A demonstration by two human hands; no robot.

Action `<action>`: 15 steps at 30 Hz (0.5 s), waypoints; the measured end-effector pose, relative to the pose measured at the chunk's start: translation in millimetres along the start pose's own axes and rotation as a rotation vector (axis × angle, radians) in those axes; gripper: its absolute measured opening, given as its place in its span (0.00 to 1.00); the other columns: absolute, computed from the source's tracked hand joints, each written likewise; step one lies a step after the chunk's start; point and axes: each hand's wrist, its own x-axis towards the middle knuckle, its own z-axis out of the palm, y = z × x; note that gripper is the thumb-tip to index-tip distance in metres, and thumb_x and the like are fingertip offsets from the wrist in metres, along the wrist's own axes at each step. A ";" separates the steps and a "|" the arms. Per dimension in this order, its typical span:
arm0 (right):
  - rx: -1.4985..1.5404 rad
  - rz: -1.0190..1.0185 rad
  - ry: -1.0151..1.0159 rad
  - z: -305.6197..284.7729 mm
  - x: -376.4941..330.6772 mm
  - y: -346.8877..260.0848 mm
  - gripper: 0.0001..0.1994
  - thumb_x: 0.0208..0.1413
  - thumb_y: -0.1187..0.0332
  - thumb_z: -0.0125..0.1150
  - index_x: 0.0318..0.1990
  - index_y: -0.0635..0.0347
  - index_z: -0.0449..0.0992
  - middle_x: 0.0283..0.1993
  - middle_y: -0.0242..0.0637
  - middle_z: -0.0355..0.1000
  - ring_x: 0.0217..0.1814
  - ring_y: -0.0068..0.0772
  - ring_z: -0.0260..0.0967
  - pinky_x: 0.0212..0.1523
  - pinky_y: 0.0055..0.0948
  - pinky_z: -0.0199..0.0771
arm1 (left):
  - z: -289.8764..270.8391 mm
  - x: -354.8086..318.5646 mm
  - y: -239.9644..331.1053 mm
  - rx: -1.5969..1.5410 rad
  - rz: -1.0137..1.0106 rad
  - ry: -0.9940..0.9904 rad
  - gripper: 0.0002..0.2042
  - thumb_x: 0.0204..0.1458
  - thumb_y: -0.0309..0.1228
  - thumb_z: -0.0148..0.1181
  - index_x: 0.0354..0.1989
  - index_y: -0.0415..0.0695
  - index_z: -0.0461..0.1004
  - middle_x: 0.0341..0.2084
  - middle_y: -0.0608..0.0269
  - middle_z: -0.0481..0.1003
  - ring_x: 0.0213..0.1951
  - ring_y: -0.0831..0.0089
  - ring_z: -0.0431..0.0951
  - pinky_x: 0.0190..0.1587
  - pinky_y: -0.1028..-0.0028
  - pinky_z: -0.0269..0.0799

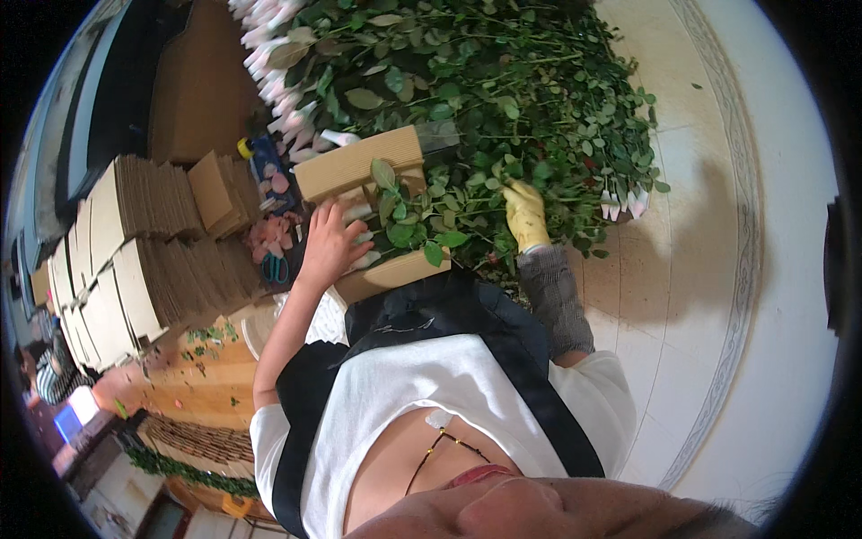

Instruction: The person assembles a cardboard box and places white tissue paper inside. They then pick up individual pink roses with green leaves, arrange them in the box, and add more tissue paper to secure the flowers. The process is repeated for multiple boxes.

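A corrugated cardboard wrapper [364,164] lies spread in front of me, with leafy rose stems [422,216] laid across it. My bare left hand [332,244] rests at its left end with fingers apart, touching white-sleeved flower heads [361,210]. On the right, my right hand [525,217], in a yellow glove, is closed around the leafy stems; its fingertips are partly hidden by leaves. Beyond both hands a large heap of roses [467,81] spreads out, many heads in white and pink sleeves [278,90] along its left side.
Stacks of folded cardboard [153,251] stand at the left. Between them and my left hand lie teal-handled scissors [275,268] and pink petals [272,235]. A wooden surface [202,377] holds leaf scraps. Pale floor tiles [664,359] extend on the right.
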 end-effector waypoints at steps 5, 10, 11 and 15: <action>0.531 0.318 -0.672 -75.1 61.2 24.7 0.28 0.63 0.63 0.57 0.70 0.57 0.63 0.69 0.44 0.66 0.72 0.44 0.61 0.69 0.40 0.63 | 21.7 -8.4 -9.9 -0.386 -0.132 0.103 0.25 0.38 0.28 0.77 0.47 0.42 0.74 0.50 0.50 0.70 0.52 0.49 0.71 0.54 0.58 0.70; 0.183 -0.049 -0.076 -59.8 180.6 -38.8 0.23 0.61 0.66 0.58 0.64 0.58 0.69 0.59 0.48 0.72 0.60 0.49 0.69 0.61 0.43 0.69 | 33.4 -24.4 -13.0 -0.449 -0.206 0.167 0.24 0.38 0.26 0.78 0.44 0.39 0.73 0.53 0.52 0.73 0.53 0.50 0.74 0.50 0.61 0.75; 0.156 -0.167 0.013 -36.2 203.0 -39.8 0.22 0.60 0.66 0.58 0.62 0.56 0.71 0.55 0.48 0.73 0.55 0.52 0.71 0.59 0.44 0.70 | 32.6 -25.9 -15.9 -0.384 -0.115 0.177 0.21 0.38 0.26 0.78 0.41 0.39 0.74 0.54 0.52 0.73 0.53 0.51 0.75 0.49 0.60 0.76; -0.458 -0.321 0.120 70.9 248.0 12.7 0.13 0.61 0.72 0.53 0.51 0.53 0.78 0.41 0.44 0.77 0.48 0.46 0.74 0.60 0.40 0.69 | 24.9 -18.5 -6.2 -0.484 -0.180 0.139 0.15 0.40 0.25 0.76 0.38 0.38 0.81 0.58 0.55 0.72 0.52 0.53 0.76 0.48 0.62 0.78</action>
